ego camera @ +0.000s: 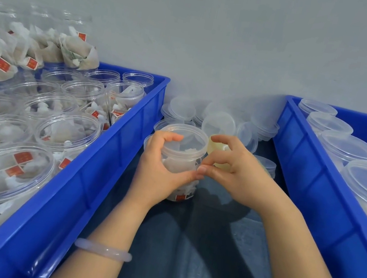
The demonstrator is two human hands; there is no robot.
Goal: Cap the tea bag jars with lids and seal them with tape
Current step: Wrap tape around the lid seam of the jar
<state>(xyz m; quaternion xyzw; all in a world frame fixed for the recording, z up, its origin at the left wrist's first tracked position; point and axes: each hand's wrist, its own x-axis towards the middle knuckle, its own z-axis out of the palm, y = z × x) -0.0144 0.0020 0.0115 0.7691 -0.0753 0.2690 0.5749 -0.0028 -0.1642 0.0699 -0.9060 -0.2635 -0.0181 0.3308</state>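
jar (pixel 179 162) in left grip (pixel 157 173), right grip (pixel 233 171) — tape roll (pixel 213 148)

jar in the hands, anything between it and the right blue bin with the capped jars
Only the right hand itself, pinching at the side of the jar, and a yellowish roll behind it. The left hand grips the jar; nothing else blocks the bin.

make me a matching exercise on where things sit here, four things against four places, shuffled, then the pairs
Things
1. open jars of tea bags
2. lidded jars
3. loose lids
4. bracelet

Places
A. in the right blue crate
B. on the wrist of the left hand
C. in the left blue crate
D. piled between the two crates, by the wall

Pairs: 1-C, 2-A, 3-D, 4-B
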